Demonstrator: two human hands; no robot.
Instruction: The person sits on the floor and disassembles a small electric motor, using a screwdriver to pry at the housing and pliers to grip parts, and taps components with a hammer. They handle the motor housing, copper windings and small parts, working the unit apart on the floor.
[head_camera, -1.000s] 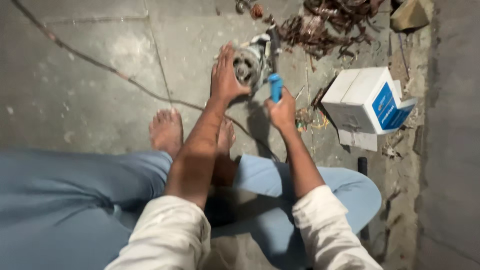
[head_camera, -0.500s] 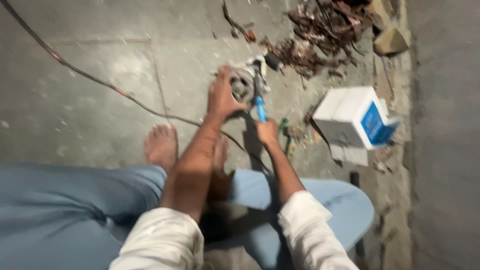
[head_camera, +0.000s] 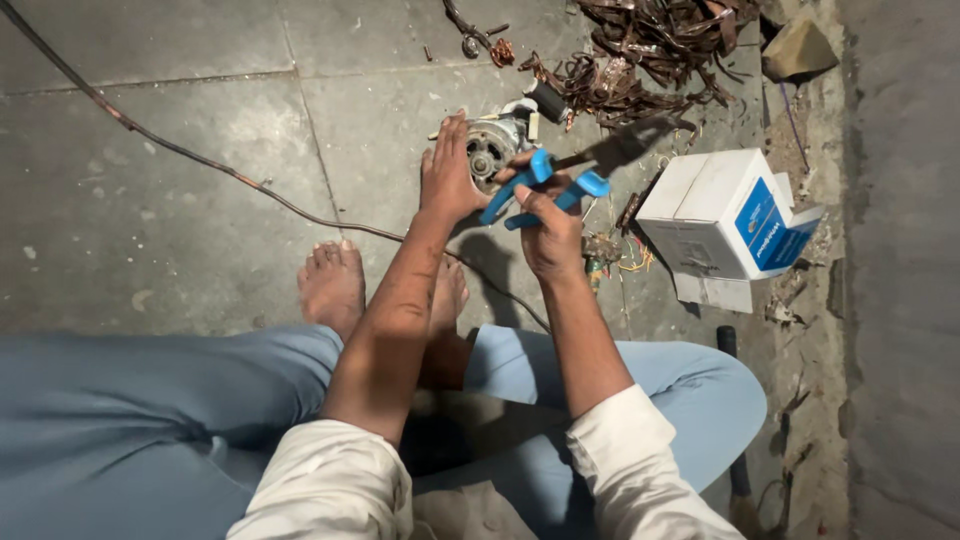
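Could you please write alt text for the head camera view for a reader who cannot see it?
A person sitting on a concrete floor steadies a small electric motor with the left hand while the right hand grips blue-handled pliers against it. A white and blue box and a scrap copper wire pile lie nearby.

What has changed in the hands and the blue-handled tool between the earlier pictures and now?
The right hand has raised the blue-handled pliers: earlier they stood upright beside the small motor, now they lie slanted, jaws pointing right, away from it. The left hand stays pressed on the motor, which remains on the floor. The white and blue box has not moved.
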